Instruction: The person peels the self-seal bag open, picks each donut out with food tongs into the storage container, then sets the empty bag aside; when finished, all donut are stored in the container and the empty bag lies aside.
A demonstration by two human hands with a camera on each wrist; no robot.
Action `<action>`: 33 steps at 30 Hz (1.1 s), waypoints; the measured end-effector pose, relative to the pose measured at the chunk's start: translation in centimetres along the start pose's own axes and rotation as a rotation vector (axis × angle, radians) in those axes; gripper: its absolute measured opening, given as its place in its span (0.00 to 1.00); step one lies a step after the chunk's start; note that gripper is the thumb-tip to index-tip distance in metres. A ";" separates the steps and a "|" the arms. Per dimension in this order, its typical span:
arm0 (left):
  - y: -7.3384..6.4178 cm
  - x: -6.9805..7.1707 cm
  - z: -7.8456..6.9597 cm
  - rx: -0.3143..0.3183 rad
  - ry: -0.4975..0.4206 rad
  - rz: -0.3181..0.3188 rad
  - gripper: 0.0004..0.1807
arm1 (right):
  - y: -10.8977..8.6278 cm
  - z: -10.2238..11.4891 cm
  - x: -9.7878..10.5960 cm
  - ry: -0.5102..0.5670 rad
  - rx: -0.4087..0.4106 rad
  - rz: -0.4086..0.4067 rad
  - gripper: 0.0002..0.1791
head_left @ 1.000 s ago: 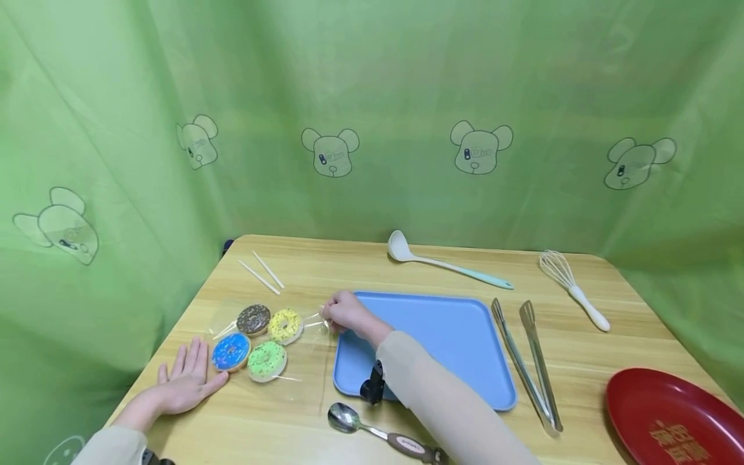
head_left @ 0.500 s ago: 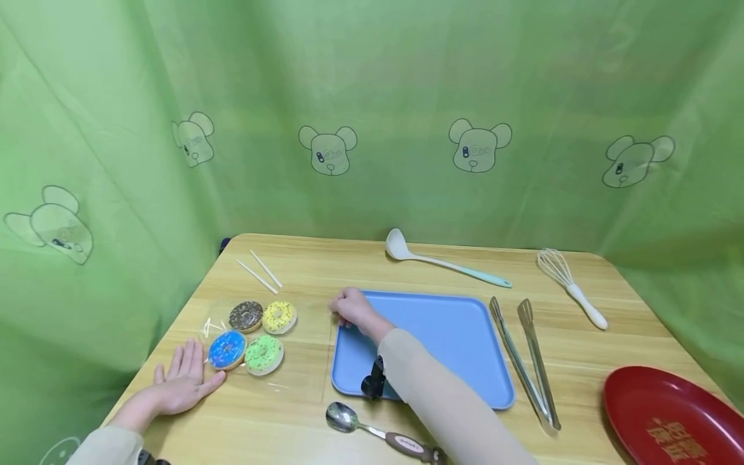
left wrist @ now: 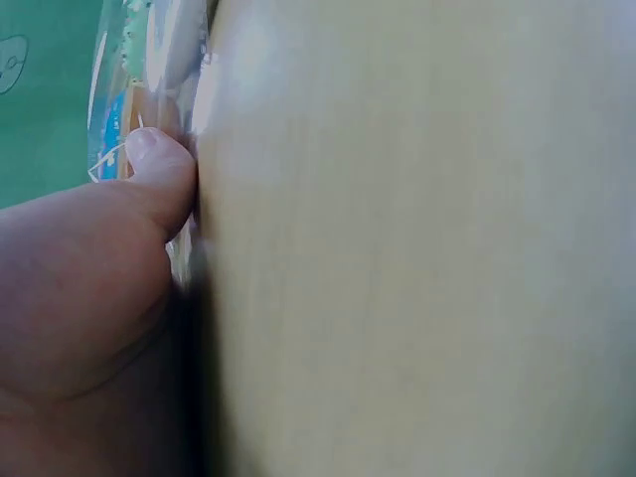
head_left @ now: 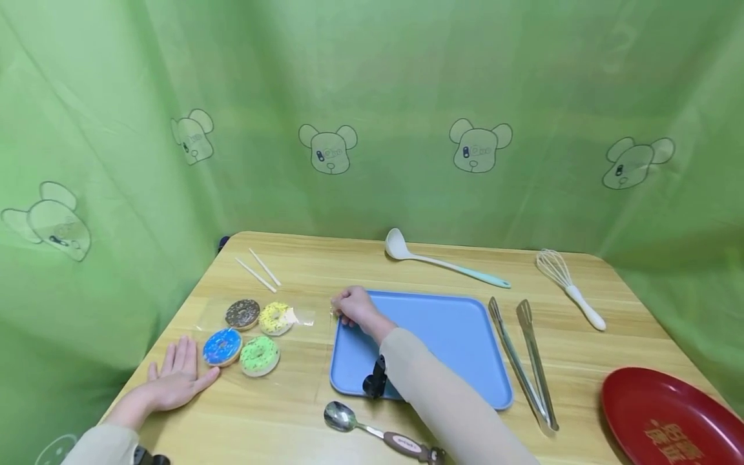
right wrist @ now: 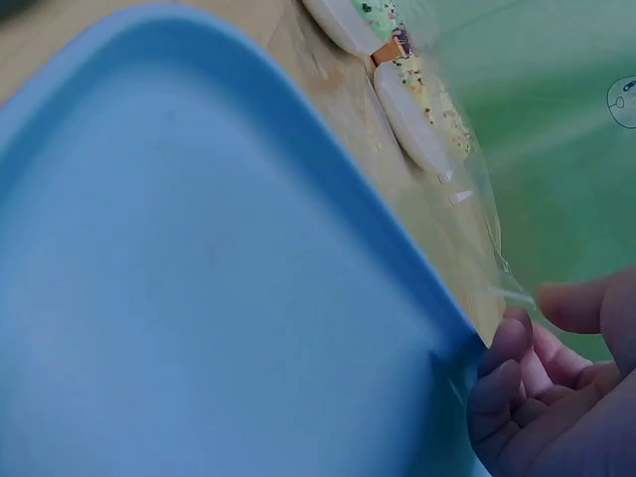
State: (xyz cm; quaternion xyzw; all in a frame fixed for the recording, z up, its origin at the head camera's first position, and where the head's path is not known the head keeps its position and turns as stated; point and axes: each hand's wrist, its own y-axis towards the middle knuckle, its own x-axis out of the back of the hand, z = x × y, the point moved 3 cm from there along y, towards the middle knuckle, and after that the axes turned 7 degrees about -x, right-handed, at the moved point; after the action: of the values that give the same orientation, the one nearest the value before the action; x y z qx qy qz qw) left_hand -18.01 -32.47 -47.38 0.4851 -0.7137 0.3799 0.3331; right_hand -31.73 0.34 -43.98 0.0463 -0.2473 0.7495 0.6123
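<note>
I see the right hand pinching the donut bag beside the tray, the sleeve blocking part of my view; spoon and tongs lie close. The left hand, fingers straight, touches the bag.

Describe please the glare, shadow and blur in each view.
Head: white glare on the clear plastic bag, over the right edge of the ring-shaped yellow-iced donut; left wrist: the pale wooden tabletop is blurred, with dark shadow beside the left hand; right wrist: the rectangular blue tray looks slightly out of focus.
</note>
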 end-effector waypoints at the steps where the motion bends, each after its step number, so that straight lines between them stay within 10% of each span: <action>1: 0.0 0.1 0.1 0.000 0.002 -0.007 0.56 | -0.1 0.1 0.1 0.004 0.000 -0.001 0.08; 18: 1.2 2.7 -3.1 -0.176 -0.014 -0.251 0.55 | -5.9 1.8 6.5 -0.015 0.075 0.150 0.14; 33: 3.4 3.0 -5.6 -0.159 0.019 -0.410 0.42 | -11.2 -2.1 11.9 -0.056 0.163 0.180 0.17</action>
State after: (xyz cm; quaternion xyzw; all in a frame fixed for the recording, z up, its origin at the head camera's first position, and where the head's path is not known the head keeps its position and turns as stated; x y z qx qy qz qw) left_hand -21.51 -28.13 -42.83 0.5888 -0.6246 0.2511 0.4473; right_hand -23.63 13.29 -37.86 0.0946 -0.2056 0.8174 0.5298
